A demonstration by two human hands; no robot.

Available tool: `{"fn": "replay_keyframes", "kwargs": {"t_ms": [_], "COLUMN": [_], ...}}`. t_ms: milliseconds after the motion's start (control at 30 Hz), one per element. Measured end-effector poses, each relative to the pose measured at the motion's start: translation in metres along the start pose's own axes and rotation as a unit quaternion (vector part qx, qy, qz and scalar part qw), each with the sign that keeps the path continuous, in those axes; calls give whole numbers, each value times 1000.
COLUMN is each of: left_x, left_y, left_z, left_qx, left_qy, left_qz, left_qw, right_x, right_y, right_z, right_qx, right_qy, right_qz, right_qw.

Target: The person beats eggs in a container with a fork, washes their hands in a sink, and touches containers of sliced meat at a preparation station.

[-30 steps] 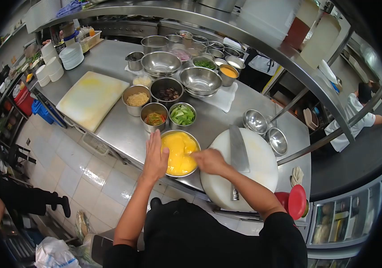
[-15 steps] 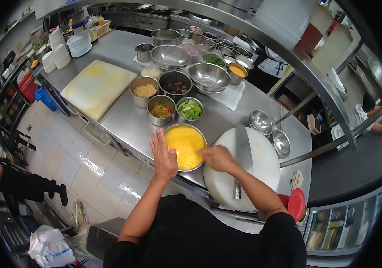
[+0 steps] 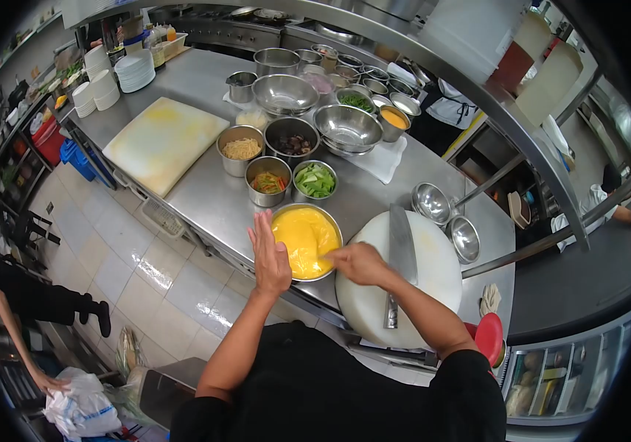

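A round metal bowl [image 3: 340, 234] of bright yellow beaten egg [image 3: 302, 232] sits at the near edge of the steel table. Against the bowl's left side rests my left hand [image 3: 270, 254], its fingers straight and pointing up. My right hand [image 3: 360, 263] is closed at the bowl's right rim, fingers curled toward the egg; whatever it grips is hidden. Right of it, a cleaver [image 3: 402, 247] lies on a thick round white cutting board [image 3: 437, 272]. Just behind the bowl stand metal pots of chopped green vegetable [image 3: 315, 180] and shredded colourful vegetables [image 3: 267, 183].
Pots of pale strips [image 3: 242, 149] and dark pieces [image 3: 292, 144] stand farther back, near two large empty bowls [image 3: 284, 94]. A rectangular cutting board [image 3: 164, 144] lies left. Two small bowls [image 3: 465, 239] sit right. At far left, a co-worker's hand [image 3: 49, 383] touches a white plastic bag [image 3: 83, 405].
My right hand has shifted slightly left along the bowl, and the egg's surface pattern has changed. My left hand stays in place. The co-worker's arm has reached down to the white bag.
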State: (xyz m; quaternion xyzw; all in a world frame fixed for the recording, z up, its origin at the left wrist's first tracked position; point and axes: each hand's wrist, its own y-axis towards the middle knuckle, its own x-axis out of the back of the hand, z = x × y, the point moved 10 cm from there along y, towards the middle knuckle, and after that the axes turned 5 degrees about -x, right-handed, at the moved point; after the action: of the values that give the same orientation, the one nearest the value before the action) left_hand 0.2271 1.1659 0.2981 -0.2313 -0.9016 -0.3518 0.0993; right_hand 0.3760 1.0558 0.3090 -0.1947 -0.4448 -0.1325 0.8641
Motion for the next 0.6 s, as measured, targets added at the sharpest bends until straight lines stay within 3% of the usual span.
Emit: {"fn": "replay_keyframes", "kwargs": {"t_ms": [33, 67, 100, 167, 233, 300, 333, 367, 433, 467, 500, 600], "left_x": [1, 1, 1, 3, -2, -5, -12, -11, -16, -16, -14, -15], "left_y": [0, 1, 2, 3, 16, 32, 30, 29, 32, 35, 33, 30], "left_z": [0, 1, 3, 7, 14, 28, 33, 36, 39, 36, 34, 34], "left_qx": [-4, -4, -2, 6, 2, 3, 8, 9, 11, 3, 9, 12], "left_qy": [-1, -1, -8, -15, -23, -33, -43, -43, -32, -34, -22, -6], "left_qz": [-1, 0, 1, 4, 53, 101, 148, 147, 168, 169, 163, 149], "left_qw": [1000, 1000, 1000, 1000, 998, 994, 988, 988, 985, 985, 986, 989], "right_x": [-16, -15, -8, 33, 23, -5, 16, 9, 6, -3, -6, -2], "right_y": [-3, 3, 4, 9, 10, 4, 11, 15, 20, 13, 8, 20], "right_z": [8, -4, 1, -10, -14, 6, -13, -20, -16, -5, 3, -21], "right_qx": [68, 89, 87, -39, -30, 75, -45, -44, 58, 118, 97, 30], "right_qy": [24, 109, 109, -34, -58, 29, 41, 40, -55, -10, 42, 144], "right_qz": [53, 36, 38, -81, -54, 95, 45, 47, -11, 25, 88, 68], "right_qw": [996, 989, 989, 995, 996, 992, 997, 997, 997, 993, 991, 987]}}
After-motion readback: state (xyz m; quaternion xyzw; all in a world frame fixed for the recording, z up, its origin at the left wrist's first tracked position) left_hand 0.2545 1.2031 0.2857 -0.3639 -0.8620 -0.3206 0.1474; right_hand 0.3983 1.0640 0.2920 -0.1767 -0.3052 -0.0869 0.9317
